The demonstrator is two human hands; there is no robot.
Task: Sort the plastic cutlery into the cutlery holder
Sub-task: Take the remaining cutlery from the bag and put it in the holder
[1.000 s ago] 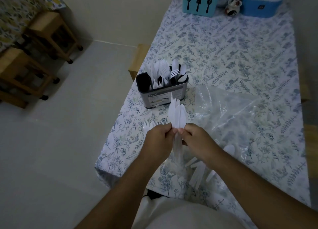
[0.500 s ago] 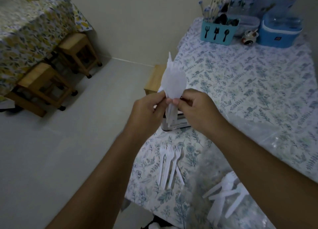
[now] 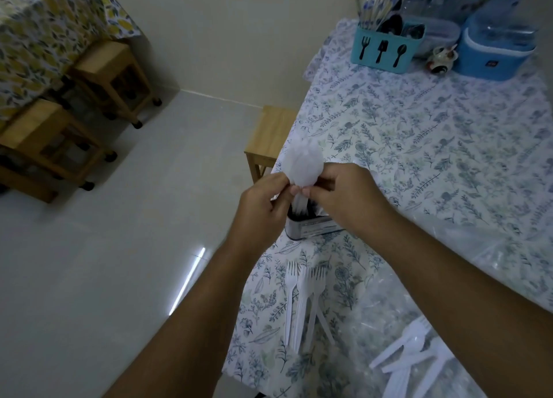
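Note:
My left hand (image 3: 263, 206) and my right hand (image 3: 344, 194) both pinch a bunch of white plastic spoons (image 3: 303, 164), bowls up, handles pointing down. Right under them stands the grey metal cutlery holder (image 3: 311, 228), mostly hidden by my hands; the spoon handles reach into its dark opening. Three white plastic forks (image 3: 302, 302) lie on the floral tablecloth near the table's front edge. More white cutlery (image 3: 410, 358) lies at the lower right beside a clear plastic bag (image 3: 508, 266).
At the table's far end stand a turquoise cutlery caddy (image 3: 383, 54), a blue lidded box (image 3: 493, 53) and a small ceramic figure (image 3: 441, 59). A wooden stool (image 3: 269, 137) sits left of the table. Wheeled wooden stools (image 3: 110, 80) stand at the far left.
My hands have carried the spoon bunch away from me to above the holder, and its handles now dip into it. The camera tilted up, showing more of the far table end.

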